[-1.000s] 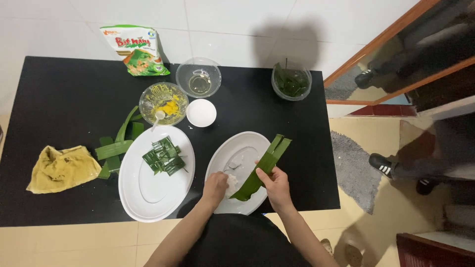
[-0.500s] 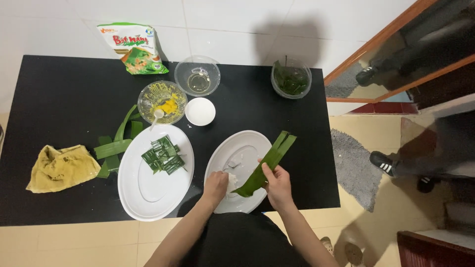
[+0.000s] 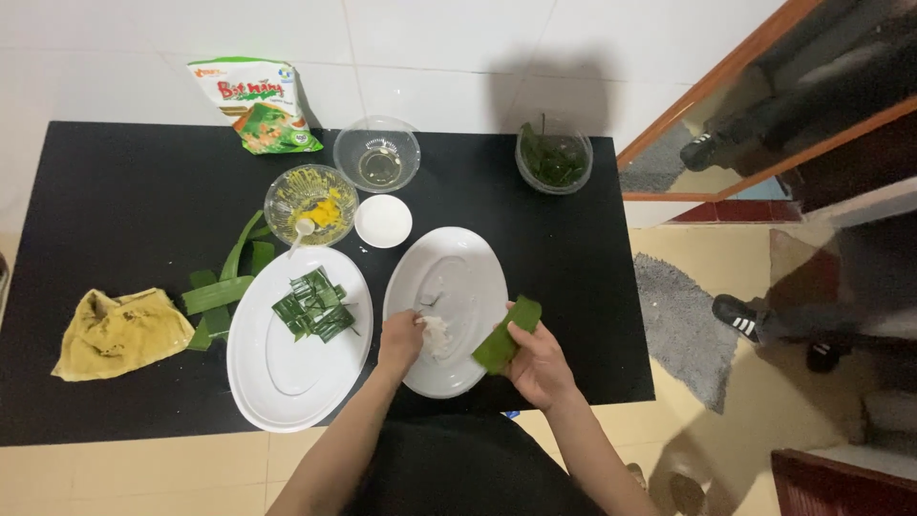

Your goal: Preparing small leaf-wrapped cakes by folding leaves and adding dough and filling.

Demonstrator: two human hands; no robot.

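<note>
My right hand [image 3: 538,363] holds a green leaf strip [image 3: 506,334], folded short, over the right rim of a white oval plate [image 3: 468,277]. My left hand [image 3: 403,340] pinches a lump of white dough [image 3: 437,334] on that same plate, just left of the leaf. A second white oval plate [image 3: 287,368] to the left carries a pile of small folded green leaf parcels [image 3: 313,306].
On the black table [image 3: 115,201]: loose green leaves [image 3: 218,291], a yellow cloth [image 3: 115,330], a glass bowl of yellow filling with a spoon [image 3: 310,203], a small white dish [image 3: 383,220], a clear glass bowl [image 3: 378,153], a bowl of greens [image 3: 554,160], a green packet [image 3: 258,103]. A person's shoes [image 3: 740,315] stand at right.
The long leaf strip that stretched up to the right is now folded short in my right hand. My left hand has taken hold of white dough on the plate.
</note>
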